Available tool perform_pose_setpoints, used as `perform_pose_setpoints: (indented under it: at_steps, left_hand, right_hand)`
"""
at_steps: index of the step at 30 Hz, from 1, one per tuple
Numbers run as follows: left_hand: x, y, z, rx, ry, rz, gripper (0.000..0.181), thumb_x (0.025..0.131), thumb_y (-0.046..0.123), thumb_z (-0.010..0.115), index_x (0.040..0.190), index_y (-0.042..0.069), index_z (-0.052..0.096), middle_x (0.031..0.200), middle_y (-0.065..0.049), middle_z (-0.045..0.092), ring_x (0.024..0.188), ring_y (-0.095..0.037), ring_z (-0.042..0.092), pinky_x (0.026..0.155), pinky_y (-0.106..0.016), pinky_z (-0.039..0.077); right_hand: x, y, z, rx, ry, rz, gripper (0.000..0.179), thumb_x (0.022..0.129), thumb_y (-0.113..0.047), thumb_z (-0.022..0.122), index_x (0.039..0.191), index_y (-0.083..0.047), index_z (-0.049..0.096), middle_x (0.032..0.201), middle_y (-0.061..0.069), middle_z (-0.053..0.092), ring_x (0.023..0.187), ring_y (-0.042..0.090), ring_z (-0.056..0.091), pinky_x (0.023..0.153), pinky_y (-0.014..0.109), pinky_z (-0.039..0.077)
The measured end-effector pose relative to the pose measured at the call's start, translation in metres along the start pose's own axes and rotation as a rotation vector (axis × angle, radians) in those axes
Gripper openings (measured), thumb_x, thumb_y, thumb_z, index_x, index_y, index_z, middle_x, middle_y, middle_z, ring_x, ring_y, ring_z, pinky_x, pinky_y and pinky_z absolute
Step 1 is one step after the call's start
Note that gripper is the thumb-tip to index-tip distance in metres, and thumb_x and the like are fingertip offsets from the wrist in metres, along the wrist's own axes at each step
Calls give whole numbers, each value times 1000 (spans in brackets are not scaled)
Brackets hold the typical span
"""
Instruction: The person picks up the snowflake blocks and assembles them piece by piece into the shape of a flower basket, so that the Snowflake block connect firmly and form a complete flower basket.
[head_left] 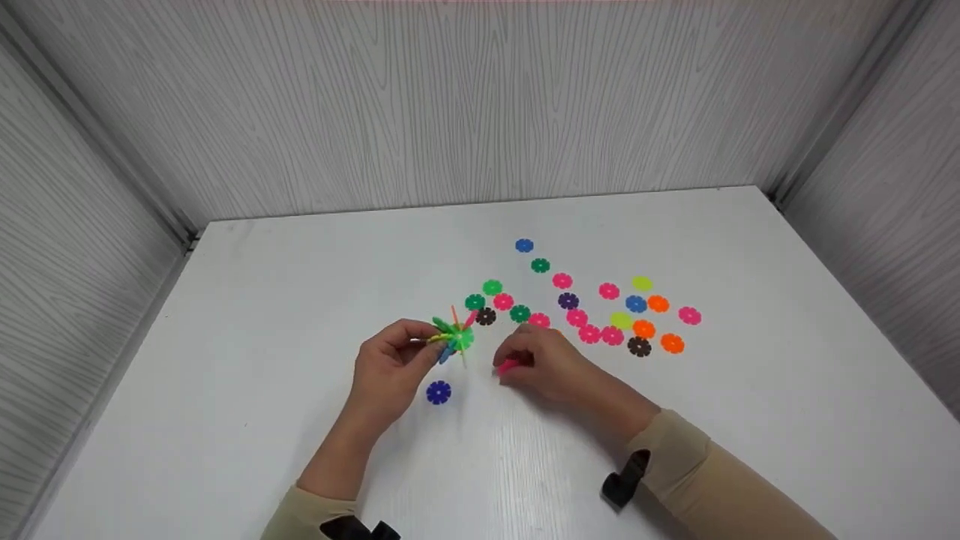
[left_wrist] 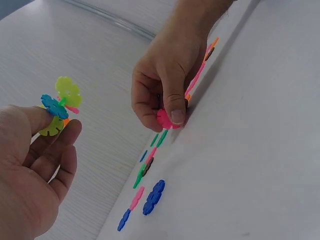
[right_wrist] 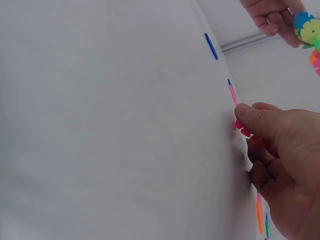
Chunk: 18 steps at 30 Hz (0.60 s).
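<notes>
My left hand [head_left: 390, 369] pinches a cluster of joined, notched flower-shaped plastic discs [head_left: 460, 338] above the table. Green, yellow, blue, orange and pink pieces show in the cluster, which the left wrist view also catches [left_wrist: 68, 93]. Just to its right, my right hand [head_left: 546, 364] holds a single pink disc [head_left: 508, 366] between thumb and fingers, low over the tabletop. The fingers cover part of that disc; its notched edge [left_wrist: 167, 119] shows in the left wrist view. A dark blue disc [head_left: 439, 392] lies flat below the cluster.
Loose discs lie scattered on the white table [head_left: 300, 277] beyond and right of my hands, among them a light blue disc [head_left: 524, 245], a black disc [head_left: 639, 346] and an orange disc [head_left: 673, 343]. A wood-grain panel [head_left: 480, 105] rises behind, with side panels left and right.
</notes>
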<state>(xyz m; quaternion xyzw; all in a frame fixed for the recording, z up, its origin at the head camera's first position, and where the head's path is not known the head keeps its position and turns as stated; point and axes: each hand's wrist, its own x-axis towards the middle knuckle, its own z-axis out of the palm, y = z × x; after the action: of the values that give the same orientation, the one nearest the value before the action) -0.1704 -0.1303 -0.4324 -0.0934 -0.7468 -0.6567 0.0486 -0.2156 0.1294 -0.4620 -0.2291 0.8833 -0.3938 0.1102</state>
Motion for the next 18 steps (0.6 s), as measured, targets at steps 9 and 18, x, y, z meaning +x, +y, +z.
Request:
perform_pose_setpoints:
  at_steps: [9,18]
  left_hand:
    - [-9,-10,32,-2,-44,-49,10,100,5,72,111,7,73,113,-10,70,95,-25,73,88,-28,61]
    - [-18,-16,52,11,-74,-51,14,102,6,71,114,12,72,112,-5,71,97,-22,74,89,-28,61]
  right_hand:
    - [-39,4,-20,208,125,-56,28,96,-15,81,123,-14,77,104,-7,76,88,15,75,81,29,63]
    - [-56,5,-20,240,292,-185,24,96,-11,79,120,-11,77,104,-11,78,94,12,77,86,32,63]
